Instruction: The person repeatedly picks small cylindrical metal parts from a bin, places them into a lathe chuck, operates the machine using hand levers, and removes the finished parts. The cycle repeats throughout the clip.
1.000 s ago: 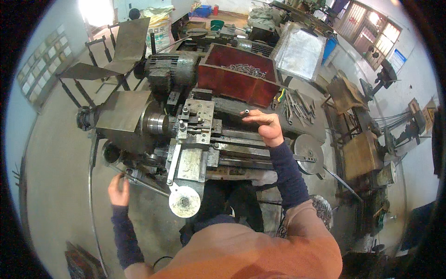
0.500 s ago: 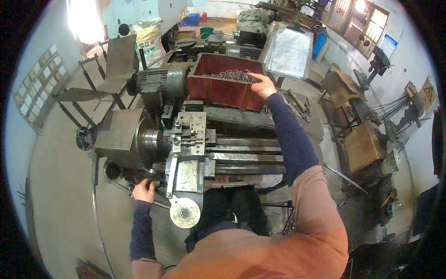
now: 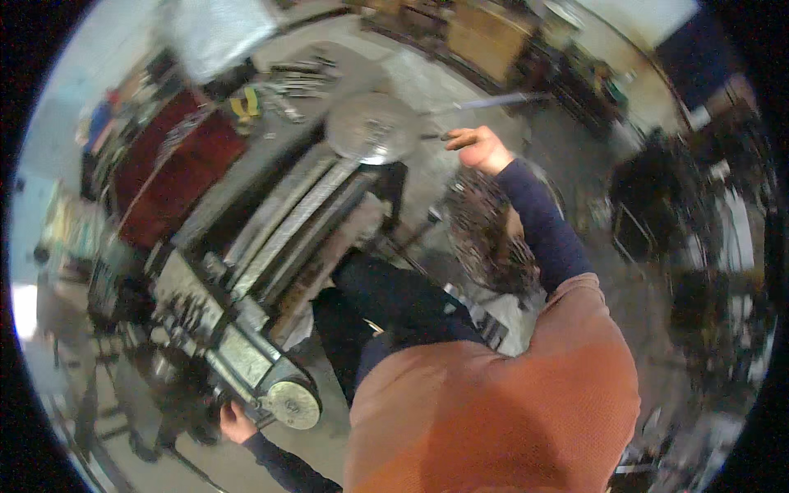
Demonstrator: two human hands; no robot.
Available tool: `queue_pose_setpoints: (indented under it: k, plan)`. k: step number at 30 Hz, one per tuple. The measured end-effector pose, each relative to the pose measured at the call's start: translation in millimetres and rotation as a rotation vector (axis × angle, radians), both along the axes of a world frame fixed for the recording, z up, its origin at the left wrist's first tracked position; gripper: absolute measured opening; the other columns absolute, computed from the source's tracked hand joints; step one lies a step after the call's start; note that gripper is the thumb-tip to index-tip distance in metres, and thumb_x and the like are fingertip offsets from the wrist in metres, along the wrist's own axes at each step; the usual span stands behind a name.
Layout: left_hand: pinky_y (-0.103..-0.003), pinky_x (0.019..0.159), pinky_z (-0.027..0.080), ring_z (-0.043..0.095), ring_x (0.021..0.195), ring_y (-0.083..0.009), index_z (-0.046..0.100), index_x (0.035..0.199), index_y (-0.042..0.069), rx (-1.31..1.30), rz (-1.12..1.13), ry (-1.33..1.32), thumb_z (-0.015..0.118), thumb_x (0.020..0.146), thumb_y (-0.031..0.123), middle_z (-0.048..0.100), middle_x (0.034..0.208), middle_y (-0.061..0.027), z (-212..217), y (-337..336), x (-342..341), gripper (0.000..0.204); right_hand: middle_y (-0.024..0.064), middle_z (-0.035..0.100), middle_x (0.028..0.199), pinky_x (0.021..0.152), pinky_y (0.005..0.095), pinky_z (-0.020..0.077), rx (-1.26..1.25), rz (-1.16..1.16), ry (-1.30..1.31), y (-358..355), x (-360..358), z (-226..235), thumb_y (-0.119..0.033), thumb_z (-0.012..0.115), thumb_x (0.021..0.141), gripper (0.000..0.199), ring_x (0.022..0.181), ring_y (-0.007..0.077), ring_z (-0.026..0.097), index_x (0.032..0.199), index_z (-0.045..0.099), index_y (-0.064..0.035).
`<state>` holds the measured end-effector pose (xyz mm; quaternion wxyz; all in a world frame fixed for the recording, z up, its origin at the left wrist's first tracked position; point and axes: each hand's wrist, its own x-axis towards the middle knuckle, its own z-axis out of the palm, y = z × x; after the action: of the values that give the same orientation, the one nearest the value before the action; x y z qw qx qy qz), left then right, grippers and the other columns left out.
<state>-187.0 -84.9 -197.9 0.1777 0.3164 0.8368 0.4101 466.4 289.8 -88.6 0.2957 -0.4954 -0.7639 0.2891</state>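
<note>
At the lower left, my left hand [image 3: 237, 423] is closed at a dark lever beside the lathe's headstock, partly hidden and blurred. Next to it is the lathe's carriage [image 3: 246, 353], with a pale round handwheel disc [image 3: 293, 403] on its near end. My right hand [image 3: 478, 150] is stretched out to the right of a round metal plate [image 3: 372, 127] at the far end of the bed. Its fingers pinch a small dark metal piece [image 3: 432, 135], whose exact kind is blurred. Under my right forearm stands a large heap of small metal parts [image 3: 489, 230].
A dark red bin [image 3: 177, 164] sits behind the lathe bed [image 3: 288, 222]. Several metal tools [image 3: 300, 78] and a yellow-handled tool [image 3: 245, 105] lie on the bench beyond. Brown boxes [image 3: 489, 41] stand at the back. My legs [image 3: 394, 304] are close against the machine.
My view has swung to the right, so the lathe now slants. My right hand has left the red bin and moved right, out over the heap of parts. My left hand stays by the lever.
</note>
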Motion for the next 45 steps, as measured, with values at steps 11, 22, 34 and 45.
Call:
queue_pose_setpoints:
  k: [11, 22, 34, 45]
  plan:
    - [-0.035, 0.077, 0.047, 0.061, 0.087, -0.0269, 0.057, 0.106, -0.009, -0.347, -0.010, 0.418, 0.060, 0.080, 0.026, 0.063, 0.101, -0.0179, 32.8, 24.8, 19.7, 0.043, 0.0155, 0.065, 0.083, 0.074, 0.0351, 0.0487, -0.421, -0.449, -0.449, -149.6, 131.5, -78.9, -0.027, 0.063, 0.064, 0.029, 0.081, 0.0265, 0.064, 0.085, 0.067, -0.0077]
    - [-0.035, 0.084, 0.043, 0.058, 0.096, -0.0307, 0.060, 0.106, -0.003, -0.289, 0.011, 0.380, 0.063, 0.077, 0.042, 0.061, 0.106, -0.0169, 21.6, 15.6, 6.0, 0.054, 0.0157, 0.064, 0.079, 0.073, 0.0361, 0.0493, -0.414, -0.352, -0.478, -173.4, 100.8, -101.6, -0.026, 0.059, 0.065, 0.024, 0.078, 0.0306, 0.062, 0.079, 0.067, -0.0086]
    - [-0.030, 0.062, 0.050, 0.062, 0.073, -0.0201, 0.059, 0.098, -0.007, -0.144, 0.033, 0.446, 0.056, 0.083, 0.020, 0.064, 0.085, -0.0140, 25.8, 20.7, 24.9, 0.032, 0.0159, 0.064, 0.075, 0.071, 0.0349, 0.0492, -0.308, -0.345, -0.439, -171.8, 110.4, -116.4, -0.022, 0.064, 0.058, 0.032, 0.075, 0.0272, 0.062, 0.088, 0.069, -0.0112]
    - [-0.029, 0.058, 0.050, 0.061, 0.071, -0.0178, 0.059, 0.098, -0.008, -0.159, 0.006, 0.445, 0.056, 0.084, 0.020, 0.063, 0.085, -0.0125, 28.1, 20.3, 24.9, 0.031, 0.0088, 0.066, 0.073, 0.069, 0.0285, 0.0490, -0.546, -0.332, -0.294, -149.3, 125.1, -127.3, -0.014, 0.061, 0.062, 0.020, 0.071, 0.0207, 0.063, 0.078, 0.071, -0.0100]
